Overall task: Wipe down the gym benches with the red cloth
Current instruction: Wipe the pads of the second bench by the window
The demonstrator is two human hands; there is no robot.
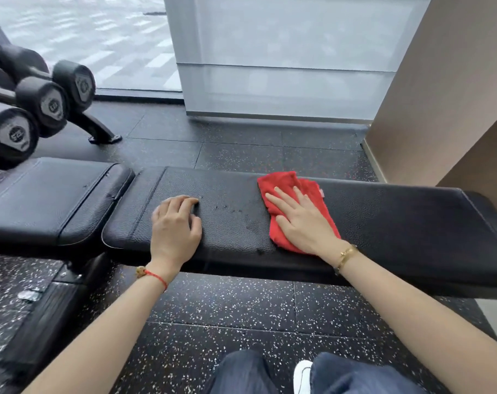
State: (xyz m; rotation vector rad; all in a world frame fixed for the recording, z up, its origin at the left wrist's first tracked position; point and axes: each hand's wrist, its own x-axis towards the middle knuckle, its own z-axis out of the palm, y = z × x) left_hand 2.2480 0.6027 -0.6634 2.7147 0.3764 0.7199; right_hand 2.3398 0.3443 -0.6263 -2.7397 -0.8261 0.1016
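Cloth [292,200] lies bunched on the middle of the long black bench pad [397,223], flat under my right hand [301,220], whose fingers are spread straight and pressing it down. My left hand [176,223] rests on the same pad further left, fingers loosely curled, holding nothing.

Since I only press on the cloth and do not grip it, it could slide out from under my palm or fold over itself on a stroke, and then bare skin would wipe the vinyl. A few small nicks and scuffs [227,209] mark the pad between my hands; the nap could catch there. Leaning hard near the front edge might make my left hand slip off. A second pad [51,200] lies just beside this one, across a narrow gap, and I judge it easy to skip the seam.

I cannot tell which parts of the pad are already wiped; no wet sheen shows. The pad's right end runs out of view, the frame below is mostly hidden, and the dumbbells [37,103] at left are blurred.
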